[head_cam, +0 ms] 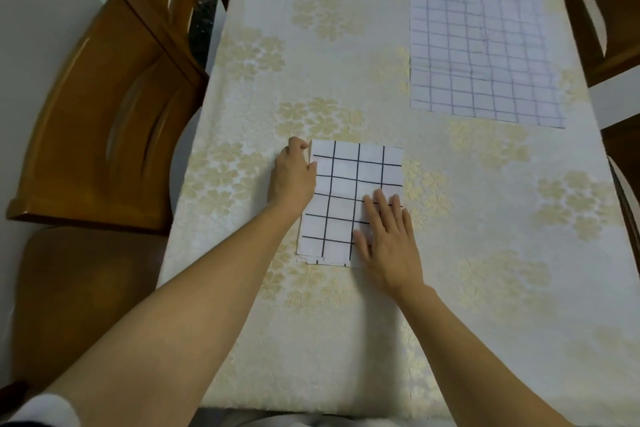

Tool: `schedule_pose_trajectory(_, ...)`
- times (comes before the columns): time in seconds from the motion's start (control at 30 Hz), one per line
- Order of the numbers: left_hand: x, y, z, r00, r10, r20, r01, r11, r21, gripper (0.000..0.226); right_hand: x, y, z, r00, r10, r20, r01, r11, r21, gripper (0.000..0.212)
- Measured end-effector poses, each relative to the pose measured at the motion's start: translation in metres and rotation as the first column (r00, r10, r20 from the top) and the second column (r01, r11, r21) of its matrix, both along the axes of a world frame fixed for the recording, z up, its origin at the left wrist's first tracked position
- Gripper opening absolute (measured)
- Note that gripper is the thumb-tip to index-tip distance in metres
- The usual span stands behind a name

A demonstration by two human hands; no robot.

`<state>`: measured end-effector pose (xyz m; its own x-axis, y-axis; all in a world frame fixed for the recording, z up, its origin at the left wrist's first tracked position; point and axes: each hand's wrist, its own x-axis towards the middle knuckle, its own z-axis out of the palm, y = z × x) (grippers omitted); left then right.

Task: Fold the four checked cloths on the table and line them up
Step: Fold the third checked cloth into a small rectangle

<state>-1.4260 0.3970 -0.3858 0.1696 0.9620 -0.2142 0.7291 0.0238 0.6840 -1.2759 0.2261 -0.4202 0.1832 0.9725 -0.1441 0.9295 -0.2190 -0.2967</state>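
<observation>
Folded cloth (pixel 349 184) mid-table (pixel 485 236), long axis running away from the person. Left hand (pixel 292 180) pinches its left edge; right hand (pixel 386 239) lies flat, fingers straight, on its near right part. Spread cloth (pixel 481 45) far right, well apart

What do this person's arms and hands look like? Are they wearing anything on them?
Both forearms are bare. The left hand and right hand wear no gloves, and no watch, bracelet or ring shows. White fabric at the lower left corner may be a short sleeve; I cannot tell.
</observation>
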Motion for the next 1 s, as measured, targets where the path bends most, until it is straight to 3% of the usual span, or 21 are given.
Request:
schedule_pose_trajectory(0.1,0.000,-0.006,-0.001,1.000,-0.002,-0.002,0.002,0.999,0.040,0.032,0.003,-0.002,-0.002,1.000,0.001,0.000,-0.001,1.000,0.009,0.068)
schedule_pose_trajectory(0.17,0.003,-0.012,-0.001,0.998,-0.023,-0.064,0.033,0.985,0.168,0.031,0.005,-0.002,0.000,0.999,-0.012,-0.029,0.013,1.000,0.027,0.070)
schedule_pose_trajectory(0.23,0.010,-0.019,-0.002,0.967,-0.127,-0.222,0.209,0.893,0.398,0.030,0.008,-0.002,0.002,0.997,-0.055,-0.053,0.058,0.997,0.056,0.071)
schedule_pose_trajectory(0.3,0.026,-0.027,-0.006,0.896,-0.331,-0.296,0.441,0.739,0.508,0.033,0.013,-0.005,0.001,0.995,-0.093,-0.047,0.095,0.994,0.055,0.070)
schedule_pose_trajectory(0.4,0.061,-0.038,-0.009,0.682,-0.620,-0.389,0.731,0.567,0.379,0.045,0.020,-0.015,-0.004,0.996,-0.091,-0.010,0.091,0.996,0.026,0.067)
schedule_pose_trajectory(0.5,0.082,-0.038,-0.017,0.502,-0.701,-0.507,0.859,0.474,0.194,0.053,0.021,-0.022,-0.006,0.995,-0.067,0.073,0.066,0.998,0.018,0.067)
schedule_pose_trajectory(0.57,0.081,-0.037,-0.024,0.495,-0.697,-0.518,0.853,0.502,0.139,0.056,0.021,-0.020,-0.006,0.995,-0.064,0.082,0.063,0.998,0.016,0.068)
schedule_pose_trajectory(0.7,0.076,-0.037,-0.034,0.574,-0.608,-0.548,0.778,0.614,0.134,0.065,0.020,-0.019,-0.005,0.995,-0.059,0.080,0.058,0.998,0.010,0.069)
schedule_pose_trajectory(1.0,0.083,-0.035,-0.033,0.568,-0.610,-0.553,0.768,0.634,0.091,0.073,0.006,-0.039,0.001,0.993,-0.109,0.052,0.113,0.991,-0.068,0.075)
